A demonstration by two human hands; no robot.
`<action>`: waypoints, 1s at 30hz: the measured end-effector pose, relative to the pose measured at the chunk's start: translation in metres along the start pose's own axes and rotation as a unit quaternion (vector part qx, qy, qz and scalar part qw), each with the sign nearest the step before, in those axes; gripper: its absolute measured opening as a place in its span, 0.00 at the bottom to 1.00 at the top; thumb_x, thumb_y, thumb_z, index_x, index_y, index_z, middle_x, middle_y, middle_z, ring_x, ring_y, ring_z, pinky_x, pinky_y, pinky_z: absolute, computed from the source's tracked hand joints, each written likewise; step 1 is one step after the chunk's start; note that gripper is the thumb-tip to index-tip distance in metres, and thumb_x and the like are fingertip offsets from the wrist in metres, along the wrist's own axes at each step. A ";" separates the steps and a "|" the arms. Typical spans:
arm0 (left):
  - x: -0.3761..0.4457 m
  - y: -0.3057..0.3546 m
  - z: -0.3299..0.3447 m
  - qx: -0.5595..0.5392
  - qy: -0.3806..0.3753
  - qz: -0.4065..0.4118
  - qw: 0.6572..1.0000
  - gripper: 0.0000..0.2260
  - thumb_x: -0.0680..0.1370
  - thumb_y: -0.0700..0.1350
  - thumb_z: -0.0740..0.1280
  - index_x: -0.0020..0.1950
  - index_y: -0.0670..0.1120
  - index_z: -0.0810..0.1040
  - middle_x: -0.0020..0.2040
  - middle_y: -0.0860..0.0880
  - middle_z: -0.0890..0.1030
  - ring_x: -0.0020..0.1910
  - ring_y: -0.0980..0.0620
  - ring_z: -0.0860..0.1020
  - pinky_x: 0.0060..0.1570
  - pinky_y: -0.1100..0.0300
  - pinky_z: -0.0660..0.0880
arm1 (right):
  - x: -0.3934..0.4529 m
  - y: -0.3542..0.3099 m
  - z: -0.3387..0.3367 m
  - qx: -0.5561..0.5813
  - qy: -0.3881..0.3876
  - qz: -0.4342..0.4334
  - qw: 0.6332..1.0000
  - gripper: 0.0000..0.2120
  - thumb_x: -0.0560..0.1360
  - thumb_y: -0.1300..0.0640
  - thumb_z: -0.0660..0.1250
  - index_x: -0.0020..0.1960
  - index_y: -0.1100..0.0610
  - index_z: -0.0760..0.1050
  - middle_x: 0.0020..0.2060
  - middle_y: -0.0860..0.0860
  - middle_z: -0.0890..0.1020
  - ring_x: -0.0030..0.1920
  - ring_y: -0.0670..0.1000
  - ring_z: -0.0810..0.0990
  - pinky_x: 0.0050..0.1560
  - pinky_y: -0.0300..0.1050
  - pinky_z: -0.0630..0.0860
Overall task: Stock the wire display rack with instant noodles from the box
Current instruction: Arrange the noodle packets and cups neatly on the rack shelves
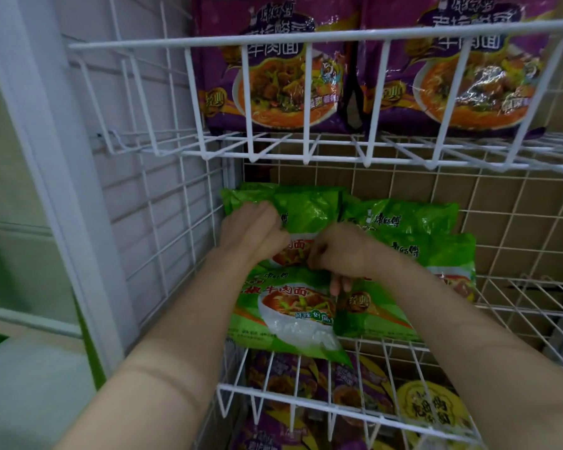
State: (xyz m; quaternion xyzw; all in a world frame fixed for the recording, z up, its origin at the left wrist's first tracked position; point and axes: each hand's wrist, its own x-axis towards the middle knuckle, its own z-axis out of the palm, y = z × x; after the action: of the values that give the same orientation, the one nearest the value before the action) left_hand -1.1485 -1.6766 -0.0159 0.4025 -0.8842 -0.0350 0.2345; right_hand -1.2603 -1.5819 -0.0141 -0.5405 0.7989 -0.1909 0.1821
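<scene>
Left hand (254, 232) lies flat, fingers straight and together, pressed on the rear green noodle pack (293, 209) that stands at the left of the middle shelf (517, 306) of the white wire rack (182, 203). Just to its right, the right hand (342, 254) is curled, its fingers bent down and pinching the top edge of the front green pack (293, 316), which leans forward over the shelf's front edge. This pack shows a white bowl of noodles in red broth and red Chinese writing that includes 牛肉面; a round gold seal sits beside the bowl. Further right, two more green packs (420, 228) lie overlapped against the wire back, each with the brand 康师傅 in dark script at the upper left. Above, the top wire basket (306, 37) holds two purple packs (273, 86) side by side, upright behind the front bars, each printed with the same brand mark, large characters ending in 牛肉面, and a bowl picture. Below, the lower basket (306, 404) carries purple packs (306, 381) at left and a yellow pack (433, 410) at right; their lettering is too blurred to read. Brown cardboard (517, 203) shows behind the grid at right.
</scene>
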 end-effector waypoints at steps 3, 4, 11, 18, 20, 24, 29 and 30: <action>0.000 -0.003 0.000 -0.011 -0.012 -0.002 1.000 0.10 0.72 0.39 0.63 0.48 0.44 0.83 0.49 0.46 0.82 0.46 0.48 0.79 0.42 0.57 0.75 | 0.004 -0.001 0.009 -0.078 -0.020 0.014 0.997 0.14 0.78 0.65 0.56 0.62 0.67 0.72 0.42 0.63 0.81 0.23 0.51 0.78 0.20 0.39 0.74; 0.001 -0.004 0.000 -0.014 -0.011 -0.003 1.000 0.10 0.73 0.39 0.63 0.48 0.45 0.83 0.50 0.46 0.82 0.48 0.49 0.79 0.47 0.55 0.77 | 0.004 -0.001 0.009 -0.083 -0.019 0.013 0.996 0.16 0.78 0.66 0.55 0.63 0.67 0.71 0.45 0.64 0.81 0.24 0.51 0.79 0.20 0.39 0.75; 0.001 -0.008 0.005 -0.022 -0.057 -0.019 0.998 0.09 0.77 0.41 0.62 0.49 0.44 0.82 0.52 0.47 0.81 0.49 0.48 0.79 0.53 0.52 0.77 | -0.001 0.000 0.007 -0.019 0.040 -0.025 0.999 0.16 0.77 0.69 0.56 0.62 0.62 0.73 0.28 0.54 0.78 0.20 0.46 0.76 0.22 0.36 0.75; -0.007 -0.001 -0.014 -0.051 0.169 -0.038 0.984 0.10 0.77 0.39 0.57 0.43 0.43 0.77 0.38 0.47 0.75 0.43 0.46 0.75 0.35 0.59 0.63 | 0.005 -0.001 0.007 0.052 0.337 -0.145 0.929 0.11 0.77 0.65 0.61 0.55 0.56 0.76 0.52 0.58 0.79 0.46 0.58 0.82 0.50 0.55 0.78; -0.009 -0.002 -0.018 -0.044 0.218 -0.029 0.975 0.09 0.76 0.40 0.58 0.45 0.44 0.78 0.41 0.46 0.79 0.46 0.44 0.76 0.41 0.58 0.64 | 0.007 0.001 0.004 0.107 0.355 -0.150 0.917 0.11 0.76 0.68 0.62 0.53 0.55 0.76 0.52 0.58 0.77 0.43 0.60 0.82 0.46 0.58 0.80; -0.008 -0.010 -0.016 0.029 0.133 -0.038 0.990 0.11 0.71 0.42 0.65 0.53 0.46 0.79 0.55 0.46 0.78 0.62 0.46 0.69 0.59 0.52 0.63 | 0.008 0.007 -0.006 0.161 0.319 -0.103 0.928 0.16 0.73 0.69 0.64 0.57 0.54 0.75 0.59 0.57 0.71 0.42 0.59 0.83 0.41 0.53 0.82; -0.010 -0.012 -0.016 0.049 0.135 -0.064 0.988 0.09 0.70 0.45 0.67 0.49 0.46 0.79 0.54 0.47 0.78 0.65 0.44 0.65 0.59 0.51 0.63 | 0.005 0.013 -0.017 0.254 0.282 -0.007 0.925 0.06 0.76 0.60 0.64 0.54 0.58 0.74 0.36 0.56 0.80 0.27 0.51 0.79 0.22 0.38 0.76; -0.010 -0.011 -0.016 0.043 0.145 -0.072 0.986 0.09 0.70 0.45 0.67 0.49 0.46 0.80 0.53 0.47 0.78 0.64 0.44 0.65 0.59 0.52 0.63 | 0.004 0.014 -0.018 0.265 0.273 -0.003 0.925 0.03 0.76 0.60 0.65 0.49 0.60 0.74 0.31 0.55 0.78 0.25 0.50 0.77 0.21 0.37 0.75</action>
State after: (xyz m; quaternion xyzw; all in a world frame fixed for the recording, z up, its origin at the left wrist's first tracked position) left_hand -1.1276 -1.6748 -0.0083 0.4754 -0.8105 0.0452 0.3391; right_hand -1.2816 -1.5792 -0.0059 -0.4017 0.7367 -0.5360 0.0929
